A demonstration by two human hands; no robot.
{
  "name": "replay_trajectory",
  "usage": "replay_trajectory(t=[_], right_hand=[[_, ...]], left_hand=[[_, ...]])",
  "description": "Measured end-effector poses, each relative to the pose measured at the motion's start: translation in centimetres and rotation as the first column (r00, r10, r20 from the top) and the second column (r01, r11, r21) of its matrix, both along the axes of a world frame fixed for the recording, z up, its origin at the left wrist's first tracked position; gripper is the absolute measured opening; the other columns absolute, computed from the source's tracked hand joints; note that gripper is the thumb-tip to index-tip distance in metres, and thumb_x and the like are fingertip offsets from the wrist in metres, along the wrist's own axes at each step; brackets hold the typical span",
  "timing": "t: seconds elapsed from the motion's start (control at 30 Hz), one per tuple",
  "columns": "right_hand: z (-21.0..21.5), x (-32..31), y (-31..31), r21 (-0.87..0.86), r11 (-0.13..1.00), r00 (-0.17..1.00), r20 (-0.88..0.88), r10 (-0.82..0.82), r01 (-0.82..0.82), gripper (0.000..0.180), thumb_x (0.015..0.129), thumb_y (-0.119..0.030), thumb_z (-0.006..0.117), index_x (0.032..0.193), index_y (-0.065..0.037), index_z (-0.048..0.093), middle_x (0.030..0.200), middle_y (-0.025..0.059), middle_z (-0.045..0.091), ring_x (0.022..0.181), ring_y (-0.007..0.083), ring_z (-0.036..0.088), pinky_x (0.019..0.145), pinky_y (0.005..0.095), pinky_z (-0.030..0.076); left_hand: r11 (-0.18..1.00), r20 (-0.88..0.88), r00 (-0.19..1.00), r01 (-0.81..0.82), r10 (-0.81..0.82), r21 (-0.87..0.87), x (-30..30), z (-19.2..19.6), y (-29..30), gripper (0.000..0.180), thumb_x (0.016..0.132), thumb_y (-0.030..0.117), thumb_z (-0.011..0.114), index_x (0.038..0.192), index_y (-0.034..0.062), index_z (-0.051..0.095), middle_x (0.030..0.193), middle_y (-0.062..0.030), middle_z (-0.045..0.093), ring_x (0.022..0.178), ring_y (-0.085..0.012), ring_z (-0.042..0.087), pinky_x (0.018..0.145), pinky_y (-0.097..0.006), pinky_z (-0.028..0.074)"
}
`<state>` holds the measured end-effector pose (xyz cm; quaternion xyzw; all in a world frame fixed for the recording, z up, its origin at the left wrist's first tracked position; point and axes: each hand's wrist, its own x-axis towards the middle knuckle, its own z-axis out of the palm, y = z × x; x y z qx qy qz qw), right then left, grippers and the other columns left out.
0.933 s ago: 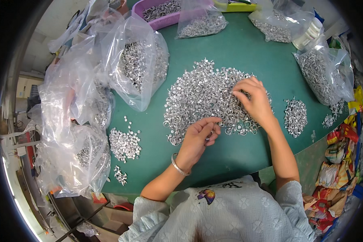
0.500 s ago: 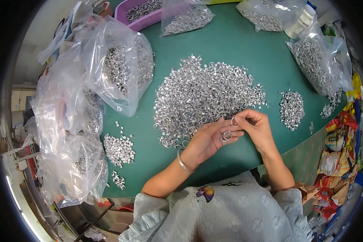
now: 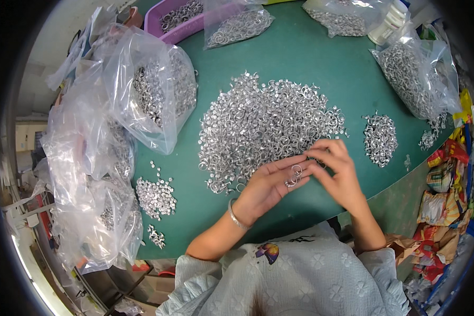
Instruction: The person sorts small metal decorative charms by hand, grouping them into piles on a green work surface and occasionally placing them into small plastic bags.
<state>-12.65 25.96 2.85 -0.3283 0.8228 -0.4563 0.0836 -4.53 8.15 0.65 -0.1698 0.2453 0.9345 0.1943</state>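
My left hand (image 3: 263, 190) is palm up with its fingers extended, and small silver metal rings (image 3: 294, 176) rest on them. My right hand (image 3: 341, 173) meets the left fingertips, its thumb and forefinger parted; I see no ring clearly pinched between them. Just beyond both hands spreads a large heap of silver rings and small metal pieces (image 3: 263, 124), partly hidden by my fingers. A bracelet (image 3: 236, 215) circles my left wrist.
Small piles of metal pieces lie at left (image 3: 156, 197) and right (image 3: 381, 139) on the green table (image 3: 310, 58). Clear bags of pieces (image 3: 166, 95) crowd the left side; another bag (image 3: 408, 76), a purple bin (image 3: 176, 34) and a white bottle (image 3: 388, 23) stand farther back.
My right thumb and forefinger have parted, and the ring they pinched no longer shows between them. The rings on my left fingers now lie spread slightly apart.
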Motion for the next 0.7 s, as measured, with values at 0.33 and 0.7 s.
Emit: replay_trajectory(t=[0.33, 0.7], right_hand=[[-1.5, 1.2, -0.1, -0.052, 0.998, 0.998, 0.04, -0.045, 0.047, 0.012, 0.074, 0.001, 0.07, 0.085, -0.002, 0.065, 0.096, 0.0091, 0.063, 0.09, 0.0293, 0.057, 0.079, 0.0372, 0.044], [-2.7, -5.5, -3.5, 0.189, 0.941, 0.852, -0.5, -0.154, 0.281, 0.013, 0.077, -0.007, 0.07, 0.089, -0.005, 0.067, 0.088, 0.0064, 0.057, 0.086, 0.0256, 0.052, 0.075, 0.0377, 0.039]], left_hand=[[0.766, -0.106, 0.986, 0.031, -0.128, -0.642, 2.2, 0.7, 0.5, 0.047, 0.091, -0.011, 0.044, 0.137, -0.0027, 0.043, 0.13, -0.0157, 0.056, 0.109, -0.0205, 0.062, 0.092, -0.032, 0.051], [-0.199, -0.24, 0.911, -0.317, -0.335, -0.927, 1.4, 1.5, -1.2, 0.043, 0.077, -0.019, 0.046, 0.114, -0.0016, 0.059, 0.099, -0.0188, 0.062, 0.076, -0.0312, 0.064, 0.067, -0.036, 0.051]])
